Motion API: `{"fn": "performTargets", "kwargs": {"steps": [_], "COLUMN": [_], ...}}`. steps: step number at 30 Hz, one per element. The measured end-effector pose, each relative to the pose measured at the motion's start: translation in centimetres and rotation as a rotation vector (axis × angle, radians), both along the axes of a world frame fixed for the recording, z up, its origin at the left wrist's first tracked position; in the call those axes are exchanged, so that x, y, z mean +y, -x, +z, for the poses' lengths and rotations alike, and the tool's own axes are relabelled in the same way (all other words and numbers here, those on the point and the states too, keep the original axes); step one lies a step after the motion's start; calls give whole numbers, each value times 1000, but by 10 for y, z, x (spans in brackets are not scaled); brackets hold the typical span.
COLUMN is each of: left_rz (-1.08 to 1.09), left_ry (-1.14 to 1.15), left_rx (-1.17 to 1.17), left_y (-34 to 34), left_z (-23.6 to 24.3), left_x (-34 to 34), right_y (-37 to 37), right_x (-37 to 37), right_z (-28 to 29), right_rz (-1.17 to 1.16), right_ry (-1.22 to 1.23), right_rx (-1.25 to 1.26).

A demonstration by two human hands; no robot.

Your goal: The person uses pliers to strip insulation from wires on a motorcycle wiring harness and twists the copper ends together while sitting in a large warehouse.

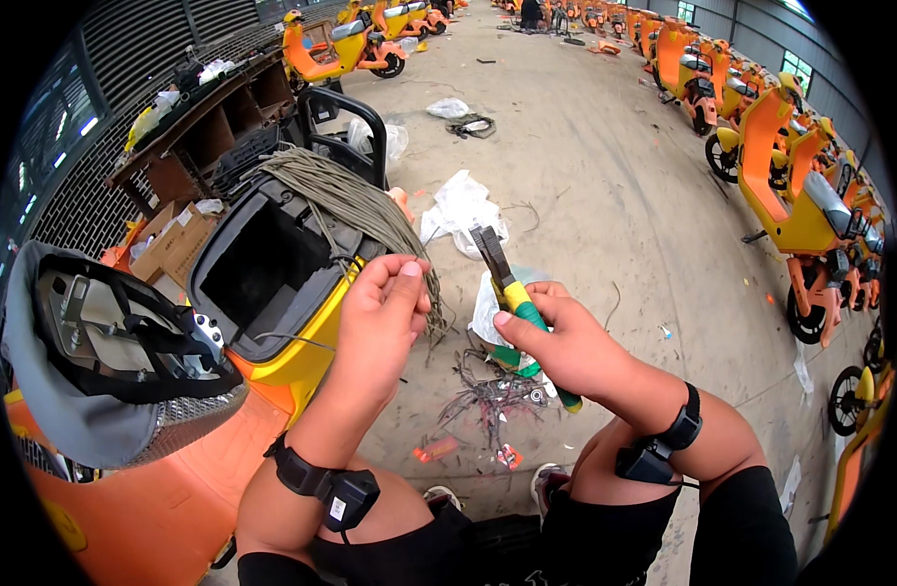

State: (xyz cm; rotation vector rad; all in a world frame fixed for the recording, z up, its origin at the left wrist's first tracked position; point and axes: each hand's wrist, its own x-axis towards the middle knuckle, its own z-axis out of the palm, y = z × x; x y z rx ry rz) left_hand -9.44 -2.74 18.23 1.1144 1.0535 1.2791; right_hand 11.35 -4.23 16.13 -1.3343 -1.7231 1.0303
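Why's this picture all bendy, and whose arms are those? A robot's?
No, they're a person's. A wide camera worn on their head looks down, so straight edges bend. The bare right hand holds pliers with green and yellow handles. The bare left hand has its fingers pinched together; I can't tell whether anything thin is between them. Beside it is an orange and yellow scooter with its grey seat tipped open. On the concrete floor lie a crumpled white plastic bag and thin dark scraps.

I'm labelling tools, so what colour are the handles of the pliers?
The handles are green and yellow, clearest in the head view.
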Motion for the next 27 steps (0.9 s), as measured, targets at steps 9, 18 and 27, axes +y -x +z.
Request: {"fn": "performTargets", "kwargs": {"steps": [9,18,27], "left_rz": [-133,-151,-145], "left_ry": [-3,34,69], "left_rx": [18,57,40], "left_y": [-7,-9,-7], "left_z": [-8,-11,-10], "left_x": [3,4,3], "right_y": [0,5,9], "right_x": [4,4,1], "right_z": [7,7,10], "right_rz": [155,227,288], "right_ry": [283,237,130], "right_rx": [174,218,42]}}
